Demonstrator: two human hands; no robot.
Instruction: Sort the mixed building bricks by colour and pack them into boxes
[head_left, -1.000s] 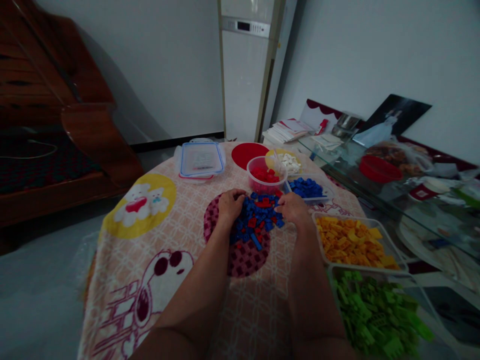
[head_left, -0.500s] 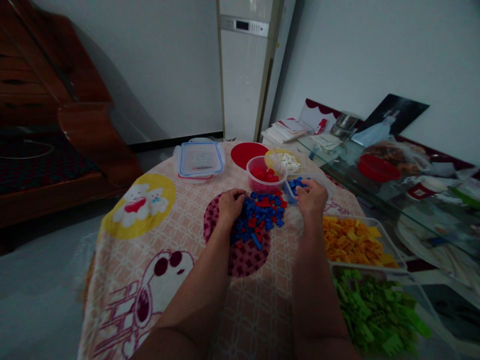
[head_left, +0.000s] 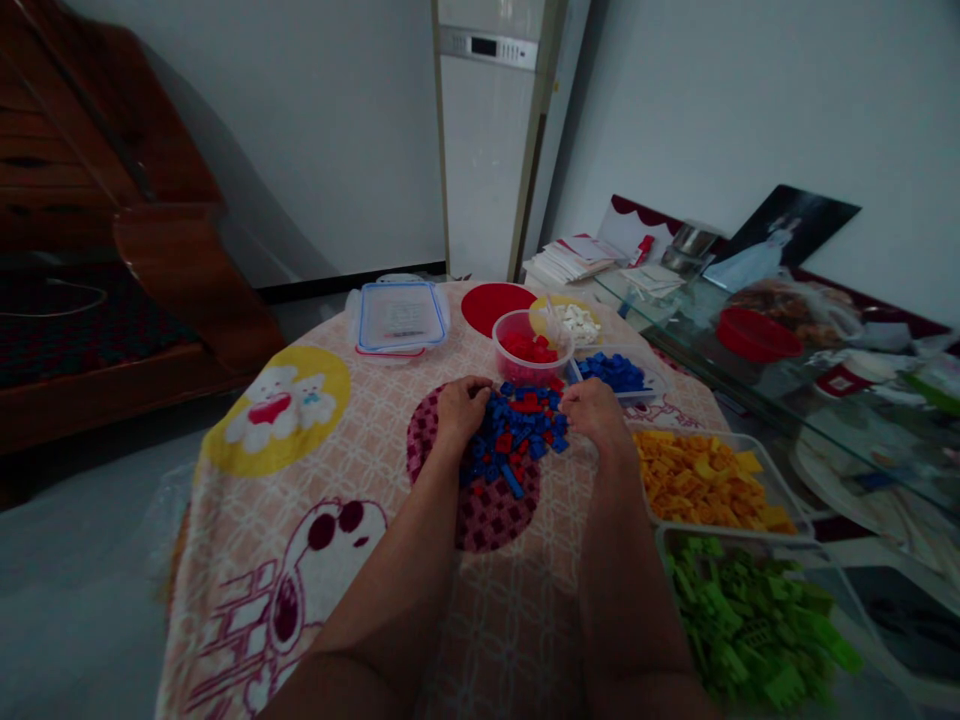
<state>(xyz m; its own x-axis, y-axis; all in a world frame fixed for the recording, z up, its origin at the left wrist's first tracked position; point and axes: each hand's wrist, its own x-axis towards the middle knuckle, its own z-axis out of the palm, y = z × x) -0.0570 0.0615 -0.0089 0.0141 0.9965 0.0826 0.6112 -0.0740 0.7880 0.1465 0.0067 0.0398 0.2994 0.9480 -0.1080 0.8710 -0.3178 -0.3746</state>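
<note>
- The mixed pile of blue and red toy building bricks (head_left: 525, 440) lies loose on the cloth-covered counter (head_left: 386, 420), partly over a dark checked patch (head_left: 499, 525) of the cloth.
- The left hand (head_left: 463, 410) rests at the pile's 10 o'clock edge, fingers curled toward the thumb; whether a brick sits between them cannot be told.
- The right hand (head_left: 585, 408) is just beside the pile at 2 o'clock, its fingertips drawn together; whether they grip anything cannot be told.
- The bricks look like hard plastic, so each should be light, stiff and hard to break, though rather slick and easily scattered if the pile is pushed.
- A pinch on two opposite side walls, thumb against forefinger, would suit them best; the longer pieces would be steadiest taken near the middle.
- The long blue brick (head_left: 512, 482) at the pile's 6 o'clock edge has its long axis running from 11 to 5 o'clock.
- The long red brick (head_left: 527, 407) near the top lies roughly from 9 to 3 o'clock.
- The smaller bricks point every way, with no shared axis.
- Just past the pile stands the round tub (head_left: 517, 376) of red bricks at 12 o'clock.
</note>
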